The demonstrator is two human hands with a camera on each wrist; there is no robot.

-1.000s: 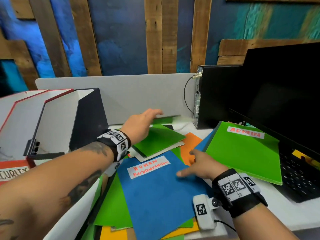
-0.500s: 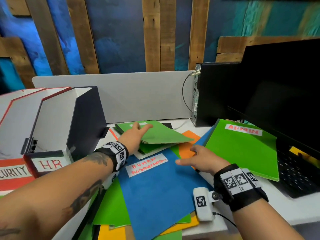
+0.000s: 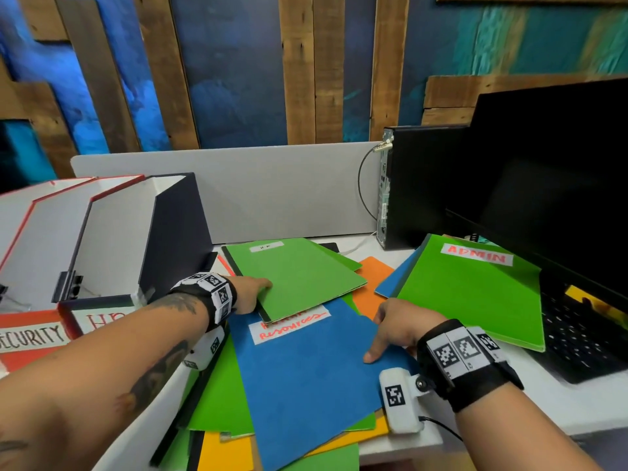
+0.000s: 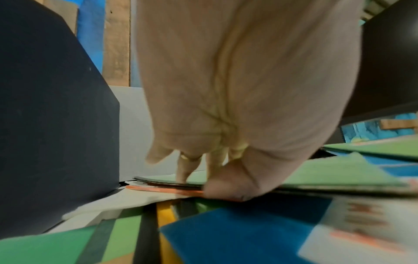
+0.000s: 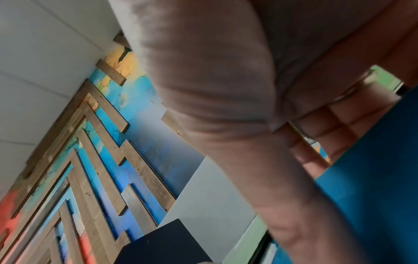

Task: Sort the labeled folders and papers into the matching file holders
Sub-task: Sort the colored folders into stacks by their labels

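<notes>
A green folder [image 3: 299, 277] with a small white "HR" label lies on the pile, its near corner over the label of the blue "Human Resources" folder [image 3: 316, 379]. My left hand [image 3: 253, 294] pinches the green folder's near left edge. The left wrist view shows the thumb under that edge and the fingers [image 4: 184, 171] on top. My right hand [image 3: 384, 331] holds the blue folder's right edge with the thumb on top; in the right wrist view its fingers [image 5: 328, 135] curl behind the blue edge [image 5: 373, 178]. The dark file holder [image 3: 176, 239] labelled "HR" stands to the left.
A red "SECURITY" holder [image 3: 30, 334] stands at the far left. A green "ADMIN" folder [image 3: 469, 294] leans over a keyboard [image 3: 584, 338] under a black monitor [image 3: 560, 181]. A computer tower [image 3: 424, 185] and a grey partition [image 3: 272, 192] close off the back. Orange, yellow and green folders lie underneath.
My left hand drew the green HR folder nearer and slid back to its near left edge. The right hand shifted from pressing on the blue folder to its right edge.
</notes>
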